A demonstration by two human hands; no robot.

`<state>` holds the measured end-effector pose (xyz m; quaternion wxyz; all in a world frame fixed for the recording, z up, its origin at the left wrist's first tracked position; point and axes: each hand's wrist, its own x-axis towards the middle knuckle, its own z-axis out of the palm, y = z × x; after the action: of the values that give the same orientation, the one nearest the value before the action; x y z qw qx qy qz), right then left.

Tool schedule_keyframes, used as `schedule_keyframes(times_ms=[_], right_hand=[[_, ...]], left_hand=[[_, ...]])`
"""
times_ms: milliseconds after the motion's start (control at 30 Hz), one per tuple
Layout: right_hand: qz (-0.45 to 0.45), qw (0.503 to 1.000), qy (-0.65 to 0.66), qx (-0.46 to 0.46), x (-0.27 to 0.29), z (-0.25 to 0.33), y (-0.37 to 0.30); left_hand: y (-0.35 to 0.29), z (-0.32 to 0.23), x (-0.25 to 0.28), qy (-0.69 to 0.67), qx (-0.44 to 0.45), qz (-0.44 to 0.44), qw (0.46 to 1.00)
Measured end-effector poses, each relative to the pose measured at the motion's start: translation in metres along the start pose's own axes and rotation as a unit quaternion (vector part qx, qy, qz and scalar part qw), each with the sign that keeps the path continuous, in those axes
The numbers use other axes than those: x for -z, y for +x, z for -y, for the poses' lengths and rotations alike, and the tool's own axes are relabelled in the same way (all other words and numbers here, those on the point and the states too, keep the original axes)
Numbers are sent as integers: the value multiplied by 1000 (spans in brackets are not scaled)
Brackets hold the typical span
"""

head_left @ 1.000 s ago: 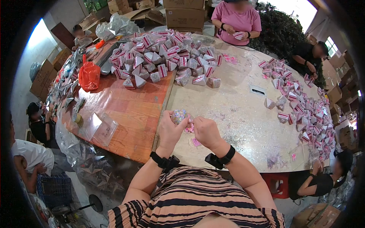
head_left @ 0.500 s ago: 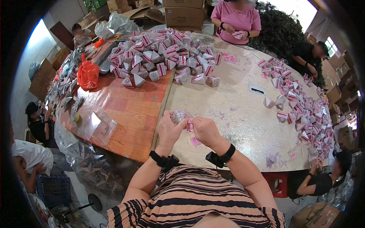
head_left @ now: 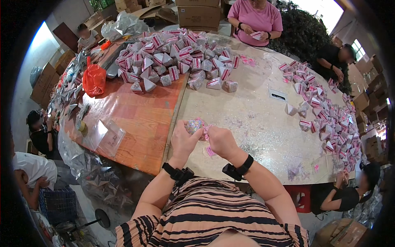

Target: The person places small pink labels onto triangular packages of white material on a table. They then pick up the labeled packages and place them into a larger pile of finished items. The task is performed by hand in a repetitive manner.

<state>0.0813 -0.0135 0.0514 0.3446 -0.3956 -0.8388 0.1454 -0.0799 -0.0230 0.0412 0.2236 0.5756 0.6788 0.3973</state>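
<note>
My left hand is wrapped round a small glittery, multicoloured packet, whose top shows between thumb and fingers. Close beside it, my right hand is closed, its fingertips on a crumpled pink strip at the packet's side. Both hands are above the pale part of the table. Just below them lies a small pink paper piece. How the strip joins the packet is hidden by my fingers.
A heap of wedge-shaped glittery packets with pink-striped labels covers the far table; more packets line its right side. A red plastic bag and clear bags lie left. Several people work around the table, one in a pink top.
My right hand has shifted very slightly beside the packet. My left hand keeps its grip. Across the table, the person in pink has turned the packet they hold.
</note>
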Motion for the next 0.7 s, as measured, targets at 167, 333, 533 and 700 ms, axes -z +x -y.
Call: schedule_keyframes(times_ms=[167, 333, 533, 700], right_hand=[[2, 999, 29, -35, -7, -6, -5], [6, 997, 60, -57, -10, -12, -7], [31, 996, 36, -72, -4, -8, -4], [15, 988, 103, -118, -4, -7, -5]], left_hand=[[-2, 3, -4, 29, 6, -2, 1000], [-3, 0, -4, 24, 13, 8, 1000], [-1, -8, -2, 24, -33, -12, 999], [0, -7, 0, 30, -49, -12, 998]])
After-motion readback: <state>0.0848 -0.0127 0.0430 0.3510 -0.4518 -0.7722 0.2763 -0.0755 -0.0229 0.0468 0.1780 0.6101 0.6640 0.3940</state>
